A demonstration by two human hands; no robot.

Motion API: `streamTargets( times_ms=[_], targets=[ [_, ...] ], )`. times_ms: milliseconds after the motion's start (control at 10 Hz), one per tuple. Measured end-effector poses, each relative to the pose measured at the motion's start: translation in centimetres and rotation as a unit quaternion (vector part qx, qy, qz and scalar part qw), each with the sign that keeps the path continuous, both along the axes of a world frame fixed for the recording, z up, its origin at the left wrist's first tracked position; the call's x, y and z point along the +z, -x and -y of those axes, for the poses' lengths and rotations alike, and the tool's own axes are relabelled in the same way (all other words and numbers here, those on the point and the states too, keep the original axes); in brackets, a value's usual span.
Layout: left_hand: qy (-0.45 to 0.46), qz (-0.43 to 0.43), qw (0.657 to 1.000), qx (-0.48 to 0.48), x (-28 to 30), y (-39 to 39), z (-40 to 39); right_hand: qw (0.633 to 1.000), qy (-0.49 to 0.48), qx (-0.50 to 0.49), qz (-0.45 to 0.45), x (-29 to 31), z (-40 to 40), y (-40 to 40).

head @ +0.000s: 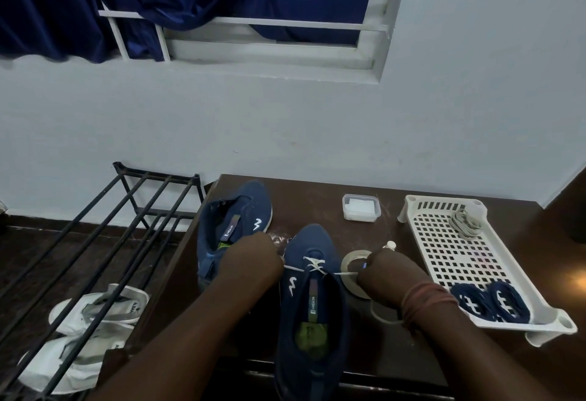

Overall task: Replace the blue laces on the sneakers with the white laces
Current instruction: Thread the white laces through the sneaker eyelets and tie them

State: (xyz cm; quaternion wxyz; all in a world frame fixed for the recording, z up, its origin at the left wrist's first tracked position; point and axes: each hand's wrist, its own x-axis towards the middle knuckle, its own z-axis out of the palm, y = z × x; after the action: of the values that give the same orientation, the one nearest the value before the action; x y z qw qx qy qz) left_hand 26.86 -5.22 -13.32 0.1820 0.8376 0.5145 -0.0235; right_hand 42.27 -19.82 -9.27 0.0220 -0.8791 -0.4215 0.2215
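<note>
A: Near sneaker [312, 321] sits at the tabletop's [304, 200] front edge, toe toward the wall. White lace [314, 265] crossed through its lowest eyelets only.

B: Your hands?

A: Your left hand [253, 253] pinches the lace end on its side, your right hand [385, 269] pinches the other; both ends pulled taut, straight out sideways.

B: Second sneaker [233, 226]?

A: Left edge, unlaced, lying open. Two coiled blue laces [490, 302] in the white tray's [421, 207] near corner at the right edge; a pale lace bundle [465, 223] in its far corner. Tape roll [352, 269] just beside your right hand.
</note>
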Motion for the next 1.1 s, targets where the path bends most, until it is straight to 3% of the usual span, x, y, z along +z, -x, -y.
streamTargets(
  times_ms=[100, 300, 400, 500, 600, 800, 900, 1000, 1100],
  targets=[
    [0.044, 0.031, 0.998, -0.02, 1.8, 0.1, 0.2, 0.999, 0.01, 0.012, -0.039, -0.9, -0.4, -0.2],
    [0.02, 0.133, 0.989, -0.067, 4.0, 0.3, 2.9, 0.996, 0.015, 0.055, -0.073, 1.2, 0.0, -0.4],
    [0.088, 0.109, 0.988, -0.07, 3.7, -0.2, 3.8, 0.995, -0.067, 0.019, -0.075, 1.1, -0.1, -0.6],
    [0.164, 0.098, 0.981, -0.039, 3.3, -0.2, 3.1, 0.974, -0.215, -0.025, -0.063, 0.5, 0.0, -0.3],
    [0.247, 0.122, 0.96, 0.042, 3.1, 0.1, 2.1, 0.962, -0.251, -0.043, -0.102, 0.4, 0.0, -0.1],
    [0.385, 0.145, 0.907, 0.092, 3.8, 0.5, 2.3, 0.982, -0.167, 0.014, -0.088, 0.5, 0.4, -0.8],
    [0.383, 0.162, 0.903, 0.109, 3.7, 0.5, 2.5, 0.986, -0.165, 0.02, -0.006, 0.2, 0.2, -1.3],
    [0.326, 0.147, 0.929, 0.098, 3.8, 0.4, 2.6, 0.982, -0.175, 0.022, 0.067, -0.2, 0.0, -1.3],
    [0.166, 0.119, 0.978, 0.038, 4.0, 0.4, 3.5, 0.981, -0.183, 0.014, 0.064, 0.6, -0.2, -1.1]
  ],
)
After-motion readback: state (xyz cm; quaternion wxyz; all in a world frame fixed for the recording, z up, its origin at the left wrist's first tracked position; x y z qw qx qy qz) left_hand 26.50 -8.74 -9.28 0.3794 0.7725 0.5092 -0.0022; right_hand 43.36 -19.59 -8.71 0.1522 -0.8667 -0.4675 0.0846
